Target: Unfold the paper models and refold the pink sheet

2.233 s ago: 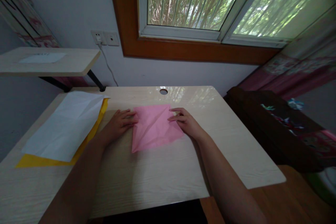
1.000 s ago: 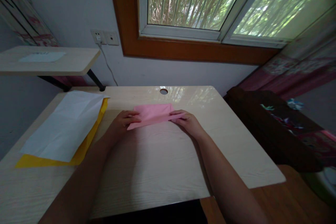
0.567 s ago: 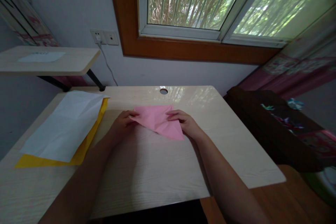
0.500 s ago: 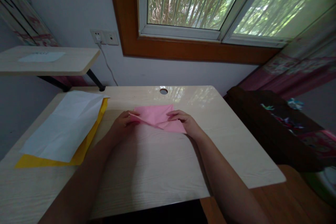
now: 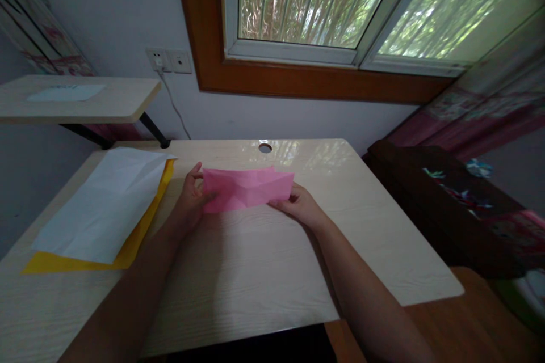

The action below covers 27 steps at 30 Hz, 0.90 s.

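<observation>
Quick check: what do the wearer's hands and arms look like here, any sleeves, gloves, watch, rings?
Both arms are bare along all that shows: no sleeves in view. The left hand and right hand wear no gloves. No watch, band or bracelet shows at either wrist, and no ring is visible, though the fingers are partly hidden and the picture is dim. No markings or cables on either arm.
</observation>
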Motion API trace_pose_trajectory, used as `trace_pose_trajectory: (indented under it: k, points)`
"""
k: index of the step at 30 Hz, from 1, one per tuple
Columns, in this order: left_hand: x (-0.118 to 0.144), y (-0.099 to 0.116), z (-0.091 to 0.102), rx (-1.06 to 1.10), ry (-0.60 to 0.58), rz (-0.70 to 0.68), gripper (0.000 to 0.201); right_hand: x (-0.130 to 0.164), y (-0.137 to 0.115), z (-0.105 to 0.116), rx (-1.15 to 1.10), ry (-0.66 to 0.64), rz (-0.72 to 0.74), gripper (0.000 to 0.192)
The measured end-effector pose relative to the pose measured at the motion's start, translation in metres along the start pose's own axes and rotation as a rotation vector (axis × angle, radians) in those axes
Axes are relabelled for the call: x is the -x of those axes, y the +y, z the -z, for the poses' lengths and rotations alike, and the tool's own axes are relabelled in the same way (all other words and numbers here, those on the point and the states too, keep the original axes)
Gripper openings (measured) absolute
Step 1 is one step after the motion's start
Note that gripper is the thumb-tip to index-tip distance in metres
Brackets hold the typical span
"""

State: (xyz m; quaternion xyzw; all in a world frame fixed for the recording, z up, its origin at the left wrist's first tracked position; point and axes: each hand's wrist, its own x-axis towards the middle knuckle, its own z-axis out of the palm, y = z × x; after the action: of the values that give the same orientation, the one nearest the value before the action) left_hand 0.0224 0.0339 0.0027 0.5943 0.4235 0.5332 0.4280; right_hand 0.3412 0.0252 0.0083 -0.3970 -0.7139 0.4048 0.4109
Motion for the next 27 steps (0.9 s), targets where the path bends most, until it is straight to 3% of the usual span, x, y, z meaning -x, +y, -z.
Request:
trace_pose_trajectory:
  k: [3, 6, 11, 18, 23, 27]
  points:
    - [-0.001, 0.000, -0.002, 0.146, 0.070, 0.063, 0.063, 0.000, -0.002, -0.003, -0.009, -0.041, 0.034, 0.022]
    - [0.000, 0.004, -0.005, 0.195, 0.002, 0.059, 0.065, -0.001, -0.006, -0.005, -0.019, -0.057, 0.035, 0.028]
    - [0.004, 0.010, -0.008, 0.118, -0.020, 0.061, 0.051, -0.004, -0.012, -0.005, 0.015, 0.073, 0.002, 0.050]
    - [0.006, 0.005, -0.010, 0.109, -0.011, 0.131, 0.033, -0.009, -0.009, -0.004, 0.040, 0.214, -0.006, 0.035]
    - [0.006, 0.006, -0.009, 0.118, -0.013, 0.126, 0.031, -0.006, -0.006, -0.007, -0.147, 0.180, -0.136, 0.030]
    - [0.005, 0.010, -0.007, -0.036, -0.019, 0.140, 0.028, -0.004, -0.003, -0.008, -0.195, 0.184, -0.201, 0.032]
